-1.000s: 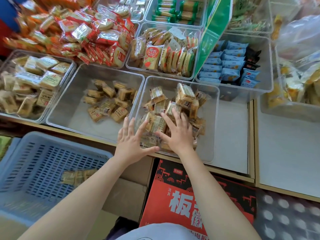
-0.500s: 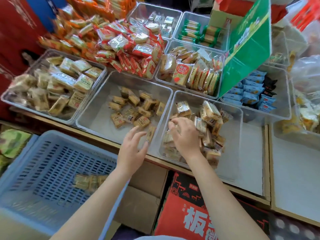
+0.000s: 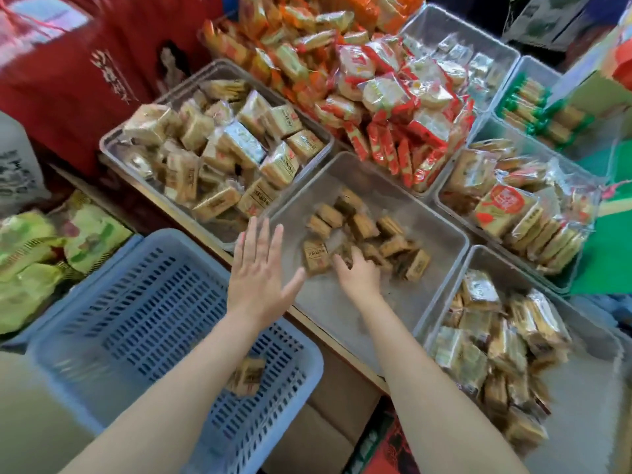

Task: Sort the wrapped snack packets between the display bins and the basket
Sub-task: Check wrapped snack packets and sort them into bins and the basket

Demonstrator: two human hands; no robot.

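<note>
My right hand (image 3: 359, 277) reaches into the middle clear bin (image 3: 345, 313), fingers curled down on small brown snack packets (image 3: 364, 229) at the near edge of their pile. Motion blur hides the grip itself. My left hand (image 3: 260, 268) hovers open and flat, fingers spread, over that bin's near left corner, holding nothing. Below it stands the blue slotted basket (image 3: 150, 302) with one or two brown packets (image 3: 247, 375) on its floor. To the right, another clear bin (image 3: 588, 425) holds a heap of larger tan packets (image 3: 496, 347).
A full bin of square tan packets (image 3: 222, 148) sits to the left of the middle one. Red-wrapped packets (image 3: 393, 97) pile up behind, with more bins at the back right. Green bags (image 3: 41, 254) lie left of the basket; a red carton (image 3: 386, 449) sits below the shelf edge.
My right hand has left the right-hand bin and moved left into the middle bin. My left hand rose from beside the basket to the middle bin's corner. The view swung left.
</note>
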